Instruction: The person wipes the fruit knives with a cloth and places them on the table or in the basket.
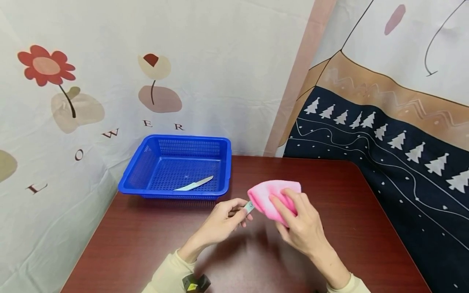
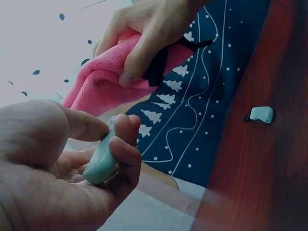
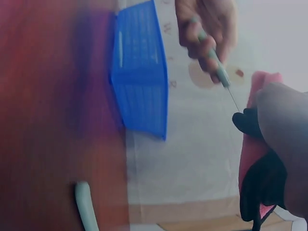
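My left hand [image 1: 225,219] pinches the pale green handle [image 2: 101,161] of a knife. Its thin blade [image 3: 234,98] appears edge-on in the right wrist view, running toward a pink cloth [image 1: 271,199]. The cloth hides the blade in the head view. Bunched in my right hand [image 1: 304,224], the cloth lies just right of the handle, both above the table. Fingers and thumb grip it from the right side. Dark strap-like pieces [image 3: 264,183] show beside the right hand; what they are is unclear.
A blue plastic basket [image 1: 174,195] stands at the table's back left, with a pale-handled knife [image 1: 196,184] lying in it. Another pale green handle [image 2: 262,114] lies on the brown table [image 1: 311,175]. Printed fabric [image 1: 220,61] hangs behind the table.
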`<state>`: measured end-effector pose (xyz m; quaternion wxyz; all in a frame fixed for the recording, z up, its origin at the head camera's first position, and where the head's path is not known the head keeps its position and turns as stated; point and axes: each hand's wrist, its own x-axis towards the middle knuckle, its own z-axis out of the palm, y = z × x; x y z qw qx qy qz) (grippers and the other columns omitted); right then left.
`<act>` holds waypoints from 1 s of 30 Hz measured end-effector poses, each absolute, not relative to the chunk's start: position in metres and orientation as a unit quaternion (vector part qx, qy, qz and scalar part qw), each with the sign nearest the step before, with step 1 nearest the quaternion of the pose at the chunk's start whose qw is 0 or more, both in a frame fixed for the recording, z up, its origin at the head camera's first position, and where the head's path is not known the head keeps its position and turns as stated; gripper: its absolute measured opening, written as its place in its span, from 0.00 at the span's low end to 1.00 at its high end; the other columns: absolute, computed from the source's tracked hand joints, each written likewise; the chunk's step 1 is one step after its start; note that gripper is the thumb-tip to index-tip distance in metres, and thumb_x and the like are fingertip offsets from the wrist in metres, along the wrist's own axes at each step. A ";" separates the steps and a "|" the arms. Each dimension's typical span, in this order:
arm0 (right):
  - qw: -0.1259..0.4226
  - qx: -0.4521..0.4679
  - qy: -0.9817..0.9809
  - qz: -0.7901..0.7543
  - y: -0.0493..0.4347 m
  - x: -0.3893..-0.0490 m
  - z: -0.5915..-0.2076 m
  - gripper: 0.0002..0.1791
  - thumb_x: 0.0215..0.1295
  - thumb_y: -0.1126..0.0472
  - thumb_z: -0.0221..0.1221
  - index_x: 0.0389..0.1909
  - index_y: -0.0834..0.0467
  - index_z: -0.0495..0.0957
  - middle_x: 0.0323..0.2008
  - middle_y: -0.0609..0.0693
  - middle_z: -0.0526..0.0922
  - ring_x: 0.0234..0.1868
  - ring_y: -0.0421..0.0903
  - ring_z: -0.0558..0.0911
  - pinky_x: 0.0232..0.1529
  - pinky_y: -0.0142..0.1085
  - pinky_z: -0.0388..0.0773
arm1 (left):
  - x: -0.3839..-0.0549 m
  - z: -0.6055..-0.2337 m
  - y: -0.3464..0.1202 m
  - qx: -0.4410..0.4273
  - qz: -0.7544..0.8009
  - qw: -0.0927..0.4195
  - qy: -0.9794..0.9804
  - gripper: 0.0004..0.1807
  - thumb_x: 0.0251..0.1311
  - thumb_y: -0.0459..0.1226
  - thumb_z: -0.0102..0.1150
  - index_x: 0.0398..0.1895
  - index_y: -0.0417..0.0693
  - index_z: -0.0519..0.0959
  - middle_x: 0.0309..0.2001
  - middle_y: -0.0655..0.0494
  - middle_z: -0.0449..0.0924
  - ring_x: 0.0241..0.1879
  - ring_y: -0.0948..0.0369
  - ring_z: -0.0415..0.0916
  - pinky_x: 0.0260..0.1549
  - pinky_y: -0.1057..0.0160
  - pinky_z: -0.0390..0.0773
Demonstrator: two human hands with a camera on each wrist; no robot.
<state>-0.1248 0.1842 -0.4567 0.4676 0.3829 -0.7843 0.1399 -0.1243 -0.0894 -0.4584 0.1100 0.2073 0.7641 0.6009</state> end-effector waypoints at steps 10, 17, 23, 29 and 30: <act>0.403 0.428 -0.801 0.118 0.170 -0.116 -0.465 0.24 0.81 0.54 0.53 0.67 0.55 0.87 0.58 0.62 0.86 0.47 0.59 0.82 0.41 0.46 0.86 | -0.124 -0.459 -0.091 0.238 0.574 0.069 0.781 0.09 0.82 0.34 0.57 0.45 0.43 0.86 0.31 0.44 0.87 0.26 0.69 0.75 0.24 0.69 0.73; 0.398 0.420 -0.807 0.114 0.172 -0.116 -0.465 0.24 0.82 0.53 0.52 0.68 0.54 0.87 0.59 0.62 0.86 0.47 0.58 0.82 0.40 0.46 0.85 | -0.123 -0.457 -0.091 0.241 0.564 0.082 0.786 0.10 0.83 0.33 0.55 0.46 0.45 0.86 0.31 0.47 0.88 0.25 0.69 0.75 0.26 0.70 0.75; 0.412 0.409 -0.807 0.112 0.175 -0.119 -0.463 0.24 0.79 0.55 0.52 0.67 0.54 0.87 0.59 0.62 0.86 0.44 0.56 0.81 0.29 0.44 0.83 | -0.124 -0.459 -0.092 0.256 0.569 0.094 0.776 0.11 0.86 0.35 0.54 0.47 0.43 0.86 0.32 0.40 0.88 0.24 0.69 0.74 0.26 0.71 0.75; 0.416 0.394 -0.812 0.112 0.182 -0.123 -0.462 0.24 0.80 0.53 0.52 0.67 0.54 0.87 0.59 0.63 0.85 0.44 0.56 0.79 0.24 0.44 0.81 | -0.124 -0.459 -0.092 0.271 0.582 0.110 0.759 0.12 0.87 0.34 0.53 0.54 0.39 0.86 0.39 0.41 0.91 0.27 0.70 0.77 0.26 0.71 0.77; 0.417 0.393 -0.812 0.113 0.183 -0.124 -0.462 0.24 0.80 0.53 0.52 0.67 0.54 0.87 0.59 0.63 0.85 0.44 0.56 0.79 0.26 0.44 0.81 | -0.124 -0.459 -0.092 0.271 0.584 0.114 0.756 0.12 0.87 0.33 0.53 0.55 0.39 0.86 0.40 0.42 0.92 0.27 0.71 0.77 0.26 0.72 0.77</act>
